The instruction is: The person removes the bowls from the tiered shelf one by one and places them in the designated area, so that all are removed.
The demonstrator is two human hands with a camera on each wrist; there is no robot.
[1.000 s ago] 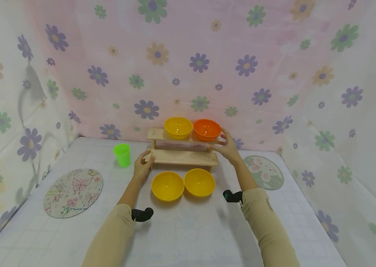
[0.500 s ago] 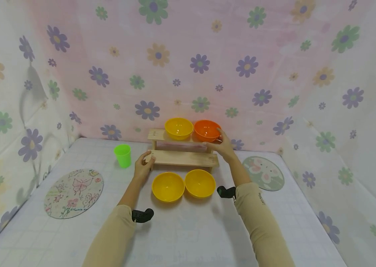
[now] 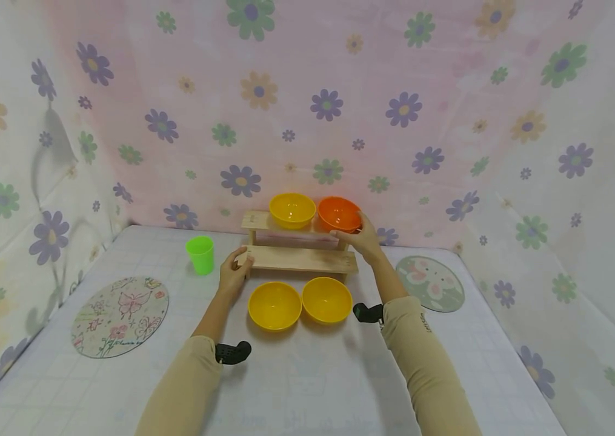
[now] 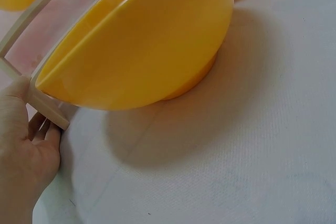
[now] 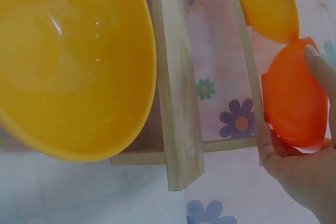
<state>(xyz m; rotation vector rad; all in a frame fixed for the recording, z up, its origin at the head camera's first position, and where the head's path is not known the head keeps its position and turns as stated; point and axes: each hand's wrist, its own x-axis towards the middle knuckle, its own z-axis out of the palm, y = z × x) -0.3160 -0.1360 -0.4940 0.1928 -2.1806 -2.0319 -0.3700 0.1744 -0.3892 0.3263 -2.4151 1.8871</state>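
Note:
My left hand (image 3: 233,274) grips the left end of the wooden two-step rack (image 3: 299,258), thumb on top of the lower step. On the right, my right hand (image 3: 365,240) holds the orange bowl (image 3: 338,214) at its right side on the upper step. In the right wrist view, a fingertip lies on the rim of that orange bowl (image 5: 294,95), and other digits are by its base and the step's edge. Left of it on the upper step sits a yellow bowl (image 3: 292,210). Two more yellow bowls, a left one (image 3: 275,307) and a right one (image 3: 327,300), stand before the rack.
A green cup (image 3: 200,255) stands left of the rack. A round butterfly mat (image 3: 120,317) lies at the left of the white-covered table (image 3: 296,387), and another round mat (image 3: 431,283) at the right. Flowered cloth (image 3: 318,139) hangs close behind the rack.
My right hand has moved left, from beside the orange bowl to a hold on its side. The left hand stays on the rack, and the other bowls have not moved.

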